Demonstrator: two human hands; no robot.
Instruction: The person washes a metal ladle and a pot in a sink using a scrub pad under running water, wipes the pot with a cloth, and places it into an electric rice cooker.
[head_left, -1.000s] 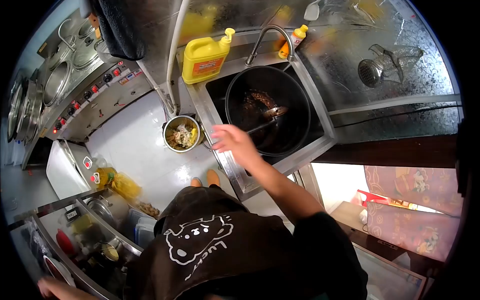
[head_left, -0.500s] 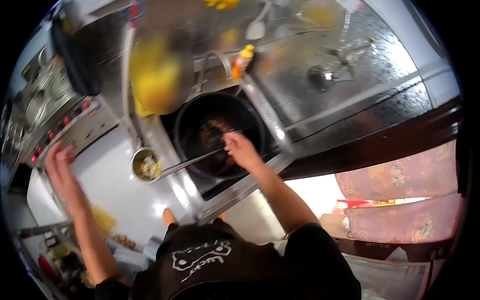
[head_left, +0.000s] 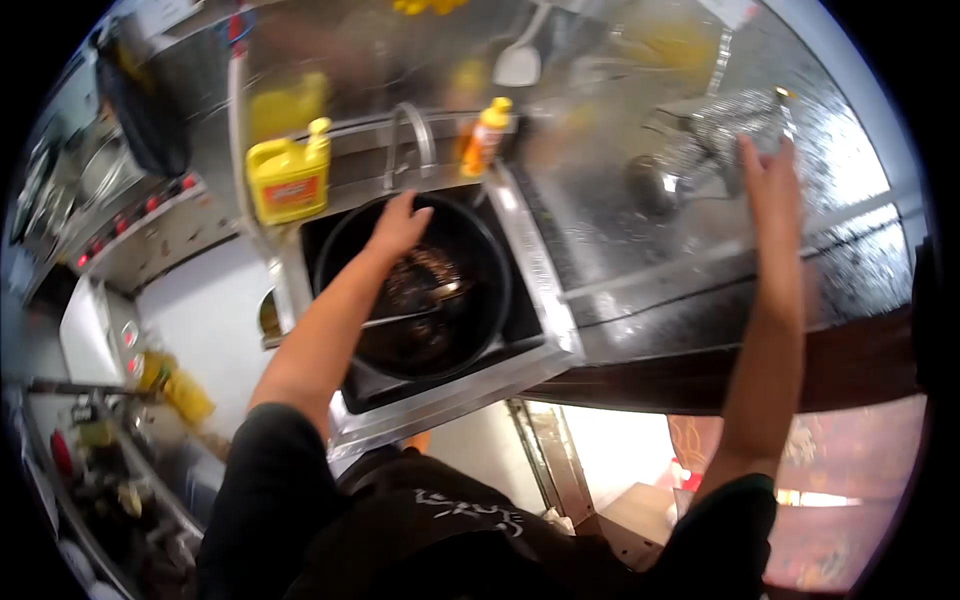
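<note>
My left hand (head_left: 398, 228) hovers over the far part of a large black pot (head_left: 503, 285) in the sink, just below the faucet (head_left: 428, 140). Its thumb and fingers are apart, with nothing visible in them. Dark liquid and a shiny patch show inside the pot. A long metal handle (head_left: 405, 319) crosses the pot's left side, partly behind my left forearm. On the right, my right hand (head_left: 770, 175) reaches over the steel counter with fingers spread. Close to its fingertips lies a shiny metal mesh piece, seemingly a strainer (head_left: 730, 125); contact is unclear. A round metal ladle bowl (head_left: 655, 185) lies beside it.
A yellow jug (head_left: 288, 185) stands left of the faucet, an orange bottle (head_left: 485, 138) right of it. A white spatula (head_left: 517, 65) lies at the back. The sink's metal rim (head_left: 540, 265) borders the wet counter (head_left: 620, 240). Stove knobs (head_left: 150, 205) are at left.
My right hand has left the handle at the pot and moved right over the counter. My left hand has come from the far left to above the pot. The view has shifted.
</note>
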